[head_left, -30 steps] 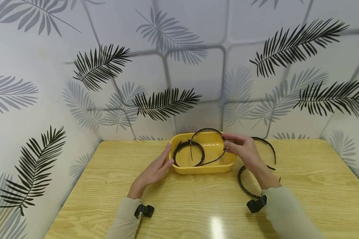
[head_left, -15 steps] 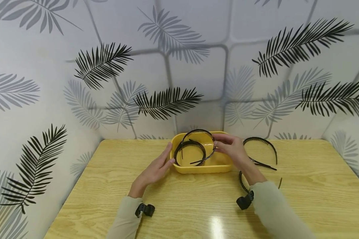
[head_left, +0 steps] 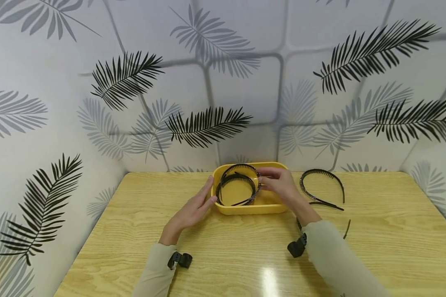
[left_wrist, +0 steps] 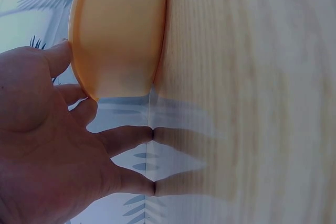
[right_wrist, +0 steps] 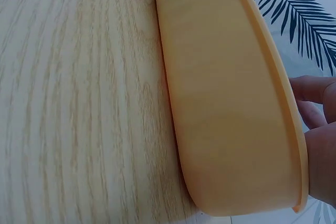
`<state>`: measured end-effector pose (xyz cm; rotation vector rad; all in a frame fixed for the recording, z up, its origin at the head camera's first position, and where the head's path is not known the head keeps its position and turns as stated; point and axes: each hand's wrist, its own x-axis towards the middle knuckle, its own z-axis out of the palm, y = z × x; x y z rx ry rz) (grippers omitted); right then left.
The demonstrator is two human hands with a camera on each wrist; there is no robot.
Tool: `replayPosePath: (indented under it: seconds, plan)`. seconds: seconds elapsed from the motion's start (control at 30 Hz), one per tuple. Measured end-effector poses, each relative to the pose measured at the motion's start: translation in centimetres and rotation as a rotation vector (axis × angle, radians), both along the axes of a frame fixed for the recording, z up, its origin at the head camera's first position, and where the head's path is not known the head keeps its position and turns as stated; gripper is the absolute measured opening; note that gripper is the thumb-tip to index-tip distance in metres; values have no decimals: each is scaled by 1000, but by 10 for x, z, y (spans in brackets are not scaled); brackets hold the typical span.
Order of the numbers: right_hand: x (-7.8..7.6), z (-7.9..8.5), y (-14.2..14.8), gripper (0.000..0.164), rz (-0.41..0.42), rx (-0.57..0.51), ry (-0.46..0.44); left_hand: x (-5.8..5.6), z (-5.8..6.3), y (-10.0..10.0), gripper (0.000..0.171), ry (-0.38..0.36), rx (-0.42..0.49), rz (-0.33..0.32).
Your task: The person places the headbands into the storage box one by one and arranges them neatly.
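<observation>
A black toothed headband [head_left: 241, 165] is pinched by my right hand [head_left: 278, 185], over the inside of a yellow plastic bin [head_left: 252, 210]. Below it, more black headbands [head_left: 253, 187] lie curled in the bin's left half; their number is hard to tell. My left hand [head_left: 187, 212] rests against the bin's left end, fingers spread and mostly straight, thumb near the front corner. In the left wrist view, that hand [left_wrist: 50, 129] touches the bin's edge, with two fingertips down on the table. The bin's wall hides most of the right hand [right_wrist: 323, 135] in the right wrist view.
Right of the bin, a black headband [head_left: 325, 170] lies on the wooden table [head_left: 238, 255]. Another headband [head_left: 347, 228] lies nearer, partly hidden by the right forearm. A leaf-patterned wall [head_left: 241, 95] stands directly behind the bin.
My right hand has moved left and slightly down with the headband, bringing it over the others in the bin. The left hand has stayed at the bin's left end.
</observation>
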<state>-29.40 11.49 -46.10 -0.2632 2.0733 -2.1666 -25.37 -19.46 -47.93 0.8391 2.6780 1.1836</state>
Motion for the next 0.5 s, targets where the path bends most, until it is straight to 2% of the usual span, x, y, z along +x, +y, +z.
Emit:
replayPosePath:
  seconds: [0.5]
  plan:
    - [-3, -4, -14, 36, 22, 50, -8, 0, 1, 0, 66, -3, -7, 12]
